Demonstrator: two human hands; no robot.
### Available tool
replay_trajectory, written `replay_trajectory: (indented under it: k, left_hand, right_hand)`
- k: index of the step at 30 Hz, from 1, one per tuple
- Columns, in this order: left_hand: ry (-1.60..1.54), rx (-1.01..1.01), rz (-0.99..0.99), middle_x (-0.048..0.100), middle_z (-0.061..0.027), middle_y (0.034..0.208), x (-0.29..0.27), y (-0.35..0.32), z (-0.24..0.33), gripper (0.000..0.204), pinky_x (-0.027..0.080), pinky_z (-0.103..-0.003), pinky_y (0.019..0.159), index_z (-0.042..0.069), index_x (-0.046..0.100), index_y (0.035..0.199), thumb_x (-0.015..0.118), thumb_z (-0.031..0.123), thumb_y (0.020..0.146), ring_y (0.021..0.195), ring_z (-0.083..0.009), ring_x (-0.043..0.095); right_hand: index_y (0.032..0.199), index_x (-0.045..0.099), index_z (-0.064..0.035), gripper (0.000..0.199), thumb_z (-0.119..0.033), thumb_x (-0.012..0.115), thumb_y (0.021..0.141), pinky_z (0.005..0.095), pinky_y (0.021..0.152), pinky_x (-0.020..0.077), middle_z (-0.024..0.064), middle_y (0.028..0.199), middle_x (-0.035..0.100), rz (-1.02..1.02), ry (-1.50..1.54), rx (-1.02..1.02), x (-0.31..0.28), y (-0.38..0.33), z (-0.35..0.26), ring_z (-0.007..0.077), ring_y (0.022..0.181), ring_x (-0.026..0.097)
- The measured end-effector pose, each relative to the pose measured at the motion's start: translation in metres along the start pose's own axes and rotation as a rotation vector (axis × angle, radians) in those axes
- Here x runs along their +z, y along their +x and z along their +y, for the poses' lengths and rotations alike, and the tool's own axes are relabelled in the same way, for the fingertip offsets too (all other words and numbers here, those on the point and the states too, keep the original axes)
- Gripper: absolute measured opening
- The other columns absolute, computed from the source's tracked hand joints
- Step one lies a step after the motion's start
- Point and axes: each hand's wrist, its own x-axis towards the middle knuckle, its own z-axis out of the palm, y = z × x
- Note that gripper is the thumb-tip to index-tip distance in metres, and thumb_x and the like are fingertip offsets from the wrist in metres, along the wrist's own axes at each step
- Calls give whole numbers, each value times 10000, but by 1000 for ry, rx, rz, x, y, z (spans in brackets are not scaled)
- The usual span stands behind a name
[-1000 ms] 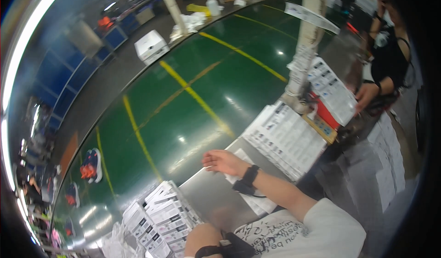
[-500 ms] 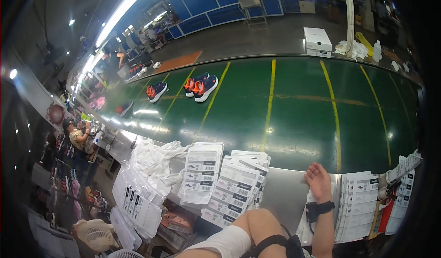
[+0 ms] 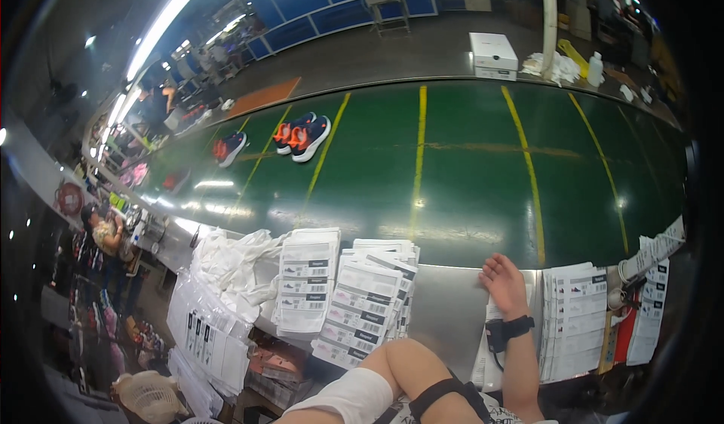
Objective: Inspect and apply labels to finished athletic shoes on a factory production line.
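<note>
My right hand (image 3: pixel 504 282) is empty, palm partly up and fingers loosely stretched, above the metal table edge beside the green belt (image 3: pixel 475 182). A black strap with a small box (image 3: pixel 495 336) circles that wrist, over a few white sheets. My left arm (image 3: pixel 407 356) is bent in the lower middle, with another black strap (image 3: pixel 441 395) around it; the left hand does not show. In front of that arm lie two stacks of printed label sheets (image 3: pixel 369 292) (image 3: pixel 308 281). Another stack of printed sheets (image 3: pixel 577 318) lies right of my right hand.
Navy and orange sneakers (image 3: pixel 309 137) (image 3: pixel 228 149) stand on the yellow-striped belt at the left. White cloths or paper (image 3: pixel 234 262) and bagged sheets (image 3: pixel 207 333) are piled left. Beyond the belt are a white shoe box (image 3: pixel 494 56) and a post (image 3: pixel 550 24). A person (image 3: pixel 105 231) is far left.
The whole view has shifted, so everything appears further left and slightly higher. My right hand keeps nearly the same pose beside the belt. The sneakers keep their places against the yellow stripes.
</note>
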Motion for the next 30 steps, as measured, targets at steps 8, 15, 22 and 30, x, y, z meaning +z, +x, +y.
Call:
replay_trajectory:
  k: [8, 15, 22, 30]
  left_hand:
    - [-290, 91, -157, 418, -19, 603, -15, -1, -10, 320, 395, -301, 509, 134, 449, 580, 387, 137, 894, 500, -160, 439]
    - [-383, -141, -240, 461, -47, 631, -15, -12, -8, 248, 437, -326, 558, 75, 493, 627, 434, 108, 865, 552, -187, 490]
    - [-92, 15, -367, 470, -48, 626, -13, -15, -23, 264, 414, -308, 530, 92, 463, 597, 442, 127, 858, 543, -188, 484]
    - [-132, -403, -14, 518, -108, 683, 12, -27, -7, 212, 444, -373, 581, -53, 571, 801, 520, 152, 788, 591, -253, 516]
  right_hand:
    - [1051, 531, -9, 239, -204, 459, 933, 406, 839, 486, 138, 976, 600, -85, 56, 45, -12, 4, 2, 253, 931, 587]
    - [1051, 533, -16, 236, -199, 426, 946, 374, 835, 493, 121, 977, 601, -115, 36, 16, -9, 2, 1, 224, 921, 594]
    - [1055, 537, -26, 232, -199, 430, 944, 368, 830, 494, 104, 980, 601, -146, 39, 23, -10, 3, 1, 210, 917, 596]
    - [1044, 539, -34, 221, -203, 444, 938, 364, 817, 497, 100, 980, 603, -141, 54, 23, -14, 7, 5, 205, 906, 597]
